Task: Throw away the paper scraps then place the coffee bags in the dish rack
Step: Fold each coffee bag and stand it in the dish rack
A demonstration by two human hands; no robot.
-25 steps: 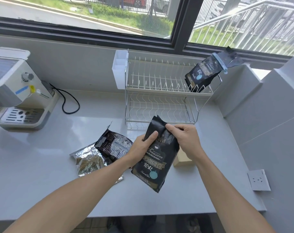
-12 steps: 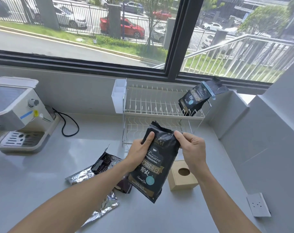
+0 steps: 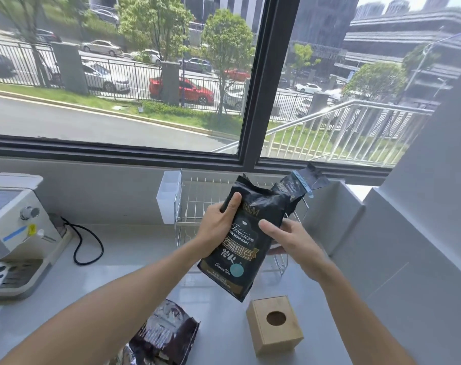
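On a pale countertop below a window, both hands — left hand, right hand — grasp a glossy black coffee bag, tilted.

coffee bag: black, gold print, teal dot | box: tan

You hold a black coffee bag tilted in front of the wire dish rack. A second bag, clipped blue, leans in its upper tier. A dark foil bag lies on the counter.
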